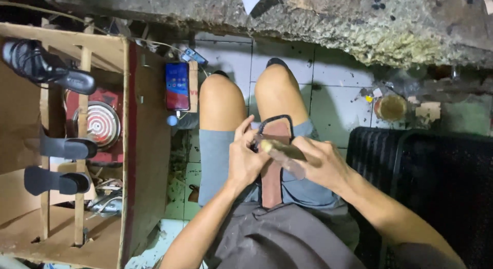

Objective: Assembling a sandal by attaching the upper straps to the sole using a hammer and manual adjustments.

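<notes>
Left hand (pixel 245 158) pinches black strap of brown sandal sole (pixel 272 166) on lap; right hand (pixel 321 166) grips wooden-handled tool (pixel 282 151). Strap-fixing step; steady pressure needed.

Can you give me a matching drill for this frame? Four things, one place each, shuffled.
Things:
1. smartphone
2. brown shoe sole
3. black high-heeled shoe
4. round tin

Places:
A. on the tiled floor at the right, by the rough slab
B. on the person's lap, between both hands
C. on top of the wooden rack in the cardboard box
D. upright against the box's outer side, screen lit

Pairs: 1-D, 2-B, 3-C, 4-A
</notes>
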